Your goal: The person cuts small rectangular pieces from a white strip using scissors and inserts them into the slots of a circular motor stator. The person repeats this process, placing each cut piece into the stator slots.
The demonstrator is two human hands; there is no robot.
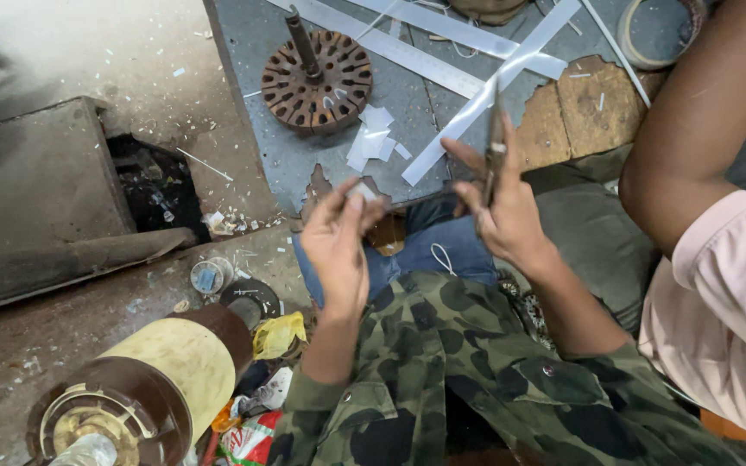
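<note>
Scissors (493, 142) sit in the right hand (504, 211), fingers wrapped round the handles, blades pointing up and away from the wearer. Whether the blades are parted cannot be told (seen edge-on, dark). Blade tips meet a long white strip (489, 95) that runs diagonally away from the fingers, up to the right.

Left hand (336, 246) is raised beside it, thumb and fingertips pinched narrow on a small white piece (361, 192), held just left of the scissor hand, not touching it. Both wrists come out of camouflage sleeves; blue jeans (429, 250) show below the hands.

Just beyond the left fingertips lies a pile of cut white pieces (371, 142) on the grey board (252, 52). Further out stands a round slotted metal core (317, 82) with a shaft sticking up. More uncut white strips (407, 47) lie across the far end of the board, and a tape roll (654, 34) sits at the far right edge.

Progress, as a judgement: a handful of pieces are cut and stacked, one more is in the left fingers, and most of the strip stock looks uncut, so early to middle. The core's slots look mostly bare (hard to be sure at this size).

Near left of the left wrist: a large brown and cream drum (153, 380), a yellow wrapper (278, 332), a small round tin (209, 276). A second person's bare arm (701, 121) and pink sleeve come in on the right, well clear of the scissors.
</note>
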